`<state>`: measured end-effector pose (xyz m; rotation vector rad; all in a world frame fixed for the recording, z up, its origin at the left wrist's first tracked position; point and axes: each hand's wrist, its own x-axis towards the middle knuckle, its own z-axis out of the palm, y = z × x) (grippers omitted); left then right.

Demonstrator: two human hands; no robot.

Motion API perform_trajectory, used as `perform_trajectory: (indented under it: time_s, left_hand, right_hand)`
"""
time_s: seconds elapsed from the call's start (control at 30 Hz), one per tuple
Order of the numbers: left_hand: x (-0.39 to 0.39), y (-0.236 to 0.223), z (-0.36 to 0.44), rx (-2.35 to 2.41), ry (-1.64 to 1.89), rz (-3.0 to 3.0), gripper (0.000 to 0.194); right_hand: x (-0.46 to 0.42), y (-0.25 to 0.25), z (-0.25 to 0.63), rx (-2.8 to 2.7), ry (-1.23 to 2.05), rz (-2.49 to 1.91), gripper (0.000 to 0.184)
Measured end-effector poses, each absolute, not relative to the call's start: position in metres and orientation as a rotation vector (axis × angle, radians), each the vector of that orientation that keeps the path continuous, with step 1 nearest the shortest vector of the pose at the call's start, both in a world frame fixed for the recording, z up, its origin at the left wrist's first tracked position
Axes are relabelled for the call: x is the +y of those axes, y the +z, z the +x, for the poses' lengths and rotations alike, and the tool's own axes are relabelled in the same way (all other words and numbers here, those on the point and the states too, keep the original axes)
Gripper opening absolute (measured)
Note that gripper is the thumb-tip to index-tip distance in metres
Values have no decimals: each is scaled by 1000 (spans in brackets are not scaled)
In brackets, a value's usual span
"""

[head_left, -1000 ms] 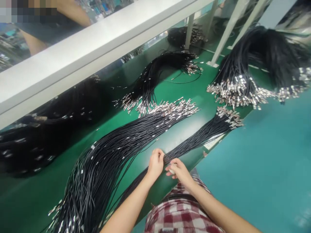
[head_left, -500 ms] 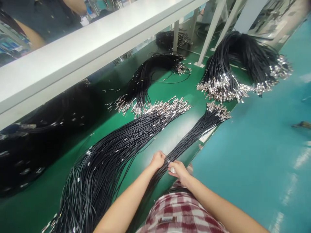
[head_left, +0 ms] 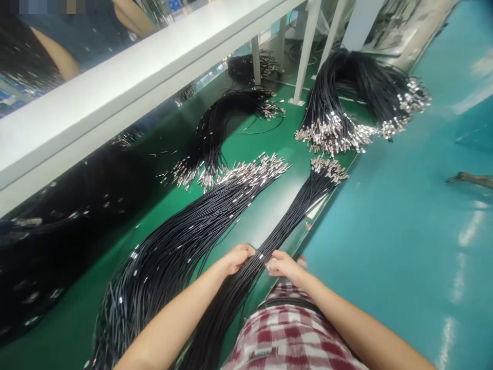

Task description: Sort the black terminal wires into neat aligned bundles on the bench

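A narrow bundle of black cables (head_left: 287, 221) with silvery metal ends runs diagonally across the green surface towards my body. My left hand (head_left: 238, 258) is at its left side, fingers pinched together against the cables; what they grip is hidden. On the opposite side, my right hand (head_left: 285, 267) has its fingers closed at the bundle's edge, with a small whitish thing partly visible in them that I cannot make out. Between the two hands a small shiny spot shows on the cables. Left of this bundle lies a wider pile of black cables (head_left: 181, 236).
A white frame beam (head_left: 154, 72) crosses the upper left, with another person's arm (head_left: 54, 51) behind it. A curved black cable heap (head_left: 215, 126) lies beyond, and a large draped bundle (head_left: 346, 87) sits at the back right. The green surface's edge borders blue-green floor (head_left: 393, 231).
My hands have moved apart to either side of the bundle, the left one shifting left. The white object seen in my right hand is now mostly hidden. The view has shifted slightly.
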<state>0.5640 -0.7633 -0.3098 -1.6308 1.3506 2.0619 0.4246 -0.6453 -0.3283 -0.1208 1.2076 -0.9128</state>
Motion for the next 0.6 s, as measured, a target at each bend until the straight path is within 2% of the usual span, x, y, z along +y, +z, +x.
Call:
perform_trajectory:
  time_s: [0.13,0.27,0.4,0.47,0.53,0.6]
  left_hand:
    - [-770,-295,566,1035,2234,-1401,9]
    - [-767,-291,570,723,2462,-1135,13]
    - [-743,-308,575,678,2674,-1279,13]
    - [-726,-319,575,702,2755,-1403,19]
    - [-711,-328,573,720,2811,-1458,28]
    - [-699,-333,569,736,2862,-1448,36]
  right_hand:
    - [-647,-323,413,1194,-901,-244,23]
    - [-656,-323,419,1272,-975,-307,20]
    - [-658,-332,434,1450,-1069,-270,21]
    - [-648,-332,430,1524,-1110,-265,23]
    - [-635,-324,414,1550,-970,-375,19]
    - [-626,-306,391,1550,-629,-603,9]
